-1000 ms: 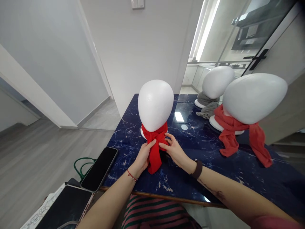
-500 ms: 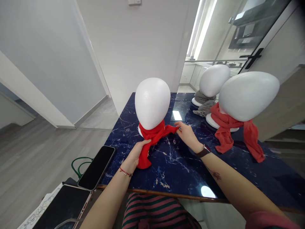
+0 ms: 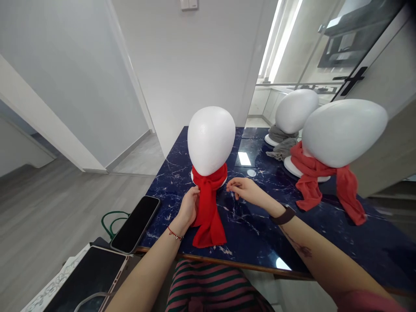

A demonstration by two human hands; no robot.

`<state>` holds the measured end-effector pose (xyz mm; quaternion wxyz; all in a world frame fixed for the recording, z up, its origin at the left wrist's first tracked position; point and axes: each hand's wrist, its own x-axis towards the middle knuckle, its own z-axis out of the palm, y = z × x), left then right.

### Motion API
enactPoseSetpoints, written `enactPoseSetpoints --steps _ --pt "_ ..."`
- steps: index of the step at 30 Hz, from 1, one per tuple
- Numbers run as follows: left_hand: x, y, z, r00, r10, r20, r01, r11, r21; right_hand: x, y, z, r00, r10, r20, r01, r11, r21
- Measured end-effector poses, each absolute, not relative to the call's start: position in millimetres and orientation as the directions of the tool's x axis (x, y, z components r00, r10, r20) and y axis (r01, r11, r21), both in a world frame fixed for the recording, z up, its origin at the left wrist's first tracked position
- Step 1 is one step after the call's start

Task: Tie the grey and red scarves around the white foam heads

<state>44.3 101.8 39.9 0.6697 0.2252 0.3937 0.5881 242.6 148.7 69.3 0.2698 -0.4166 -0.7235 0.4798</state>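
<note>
A bright red scarf (image 3: 208, 208) is wrapped around the neck of a white mannequin head (image 3: 211, 138). Its visible end hangs down the front and lies on the table toward me. At the scarf's left edge, my left hand (image 3: 189, 206) pinches the cloth, its fingertips partly hidden behind it. My right hand (image 3: 245, 190) hovers to the right of the scarf, apart from it, with loosely bent fingers and nothing in them.
The dark blue marble-look table (image 3: 247, 242) also bears a mannequin head (image 3: 344, 132) with a coral scarf (image 3: 310, 173) and another head (image 3: 295, 110) with a grey scarf (image 3: 282, 145). A phone (image 3: 136, 223) and a tablet (image 3: 87, 279) lie at left.
My right hand has let go of the scarf end and moved slightly left. That end now hangs over the front instead of being stretched out to the right.
</note>
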Motion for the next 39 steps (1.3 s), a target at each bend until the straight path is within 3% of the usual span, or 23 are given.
enactPoseSetpoints --steps 3,6,10,14,17,24,29,32,34,37,39 --pt "45 102 43 0.135 0.951 -0.278 -0.599 0.302 0.742 229 140 58 -0.564 0.826 -0.024 0.301 0.178 -0.937" --pt "47 100 42 0.153 0.958 -0.244 -0.503 0.288 0.815 213 126 54 -0.644 0.765 0.015 0.134 0.131 -0.982" --pt "47 99 38 0.034 0.999 -0.019 -0.219 0.026 0.975 202 118 49 -0.606 0.791 -0.078 -0.116 -0.185 -0.976" --pt "44 100 36 -0.159 0.958 0.237 0.195 -0.205 0.959 200 117 42 -0.565 0.783 -0.259 -0.183 -0.426 -0.886" --pt "45 101 34 -0.188 0.947 0.262 0.250 -0.211 0.945 199 115 43 -0.590 0.781 -0.207 -0.173 -0.372 -0.912" --pt "46 103 23 -0.127 0.992 -0.009 0.036 0.014 0.999 201 120 48 -0.507 0.861 -0.044 -0.102 -0.111 -0.989" --pt "50 105 17 -0.104 0.994 0.030 0.146 -0.015 0.989 201 122 51 -0.497 0.868 0.015 -0.100 -0.040 -0.994" --pt "50 104 20 -0.078 0.987 0.142 0.336 -0.108 0.936 200 122 53 -0.501 0.866 0.016 -0.096 -0.037 -0.995" --pt "45 102 25 -0.072 0.976 0.204 0.535 -0.135 0.834 201 125 55 -0.471 0.882 0.015 -0.114 -0.044 -0.993" --pt "30 99 34 -0.133 0.957 0.256 0.789 -0.054 0.612 204 136 56 -0.382 0.924 0.035 -0.193 -0.042 -0.980" --pt "19 99 39 -0.204 0.948 0.244 0.863 0.057 0.501 208 145 56 -0.321 0.946 0.041 -0.252 -0.043 -0.967"
